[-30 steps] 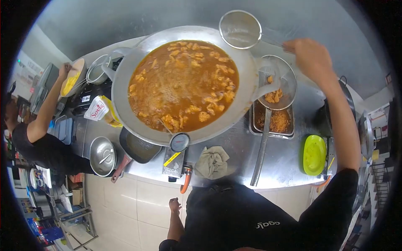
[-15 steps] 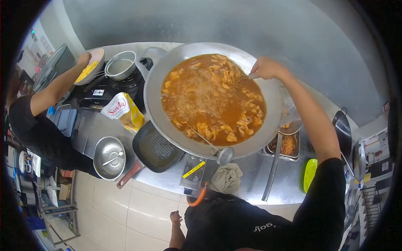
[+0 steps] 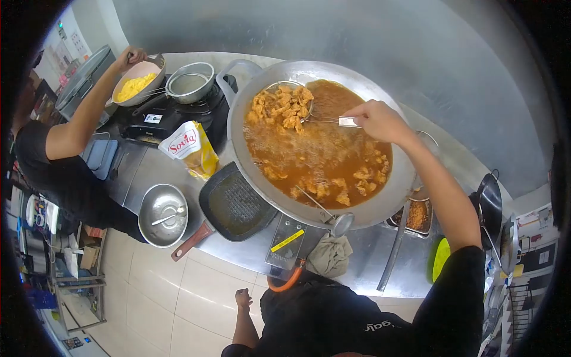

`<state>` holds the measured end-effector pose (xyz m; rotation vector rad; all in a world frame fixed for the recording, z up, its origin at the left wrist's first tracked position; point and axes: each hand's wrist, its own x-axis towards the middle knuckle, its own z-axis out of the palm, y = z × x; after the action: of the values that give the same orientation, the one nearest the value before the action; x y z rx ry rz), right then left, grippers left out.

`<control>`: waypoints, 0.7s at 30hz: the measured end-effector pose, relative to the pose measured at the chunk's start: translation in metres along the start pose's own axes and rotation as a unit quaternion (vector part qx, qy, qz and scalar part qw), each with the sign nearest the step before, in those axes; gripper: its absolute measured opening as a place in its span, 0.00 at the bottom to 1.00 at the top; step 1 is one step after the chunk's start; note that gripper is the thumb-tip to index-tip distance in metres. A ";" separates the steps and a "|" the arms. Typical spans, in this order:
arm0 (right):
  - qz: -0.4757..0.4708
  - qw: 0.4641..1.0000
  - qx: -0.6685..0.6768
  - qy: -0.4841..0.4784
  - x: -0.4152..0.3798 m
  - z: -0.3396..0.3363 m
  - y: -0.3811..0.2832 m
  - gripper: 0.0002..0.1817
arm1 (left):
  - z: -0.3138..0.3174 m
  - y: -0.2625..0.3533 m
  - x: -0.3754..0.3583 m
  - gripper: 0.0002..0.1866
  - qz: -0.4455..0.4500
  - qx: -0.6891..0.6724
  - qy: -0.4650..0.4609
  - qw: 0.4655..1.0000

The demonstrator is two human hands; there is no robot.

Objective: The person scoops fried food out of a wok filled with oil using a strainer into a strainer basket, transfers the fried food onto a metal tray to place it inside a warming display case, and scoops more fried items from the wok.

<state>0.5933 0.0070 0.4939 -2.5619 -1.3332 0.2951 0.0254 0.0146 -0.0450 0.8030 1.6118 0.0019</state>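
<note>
My right hand (image 3: 380,121) is closed around the flat handle end of a wire skimmer (image 3: 315,118). The skimmer's round basket carries a heap of fried chicken pieces (image 3: 281,106) at the far left of a big wok (image 3: 403,193) of bubbling brown oil (image 3: 321,156). More fried pieces float along the near and right side. A small ladle (image 3: 342,225) leans over the wok's near rim, its other end in the oil. Low beside my body, my left hand (image 3: 242,298) hangs over the floor with fingers curled and nothing visible in them.
A co-worker's hand (image 3: 134,55) is over a pan with yellow food (image 3: 135,87). Nearby are a strainer pot (image 3: 190,83), a Sovia pouch (image 3: 191,150), a grill pan (image 3: 238,202) and a metal bowl (image 3: 163,215). A cloth (image 3: 325,256) and a crumb tray (image 3: 419,215) lie near the wok.
My right hand has lifted the skimmer, and its basket now shows, heaped with fried pieces at the far left of the oil. The co-worker's hand has risen. The view has shifted slightly.
</note>
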 end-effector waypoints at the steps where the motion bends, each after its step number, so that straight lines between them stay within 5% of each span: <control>1: -0.001 1.000 0.006 -0.002 -0.005 -0.001 -0.002 0.15 | 0.000 -0.001 -0.001 0.20 0.003 -0.002 0.001 1.000; 10: -0.036 0.995 0.097 -0.005 -0.075 -0.015 0.003 0.15 | -0.004 -0.014 -0.016 0.15 -0.003 -0.005 0.034 0.999; 21: 0.042 0.993 0.104 0.039 -0.164 -0.053 0.060 0.14 | -0.007 -0.008 -0.017 0.17 0.000 0.044 0.002 0.999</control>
<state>0.5625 -0.1679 0.5374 -2.4321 -1.1061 0.3262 0.0148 0.0030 -0.0324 0.8715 1.6245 -0.0682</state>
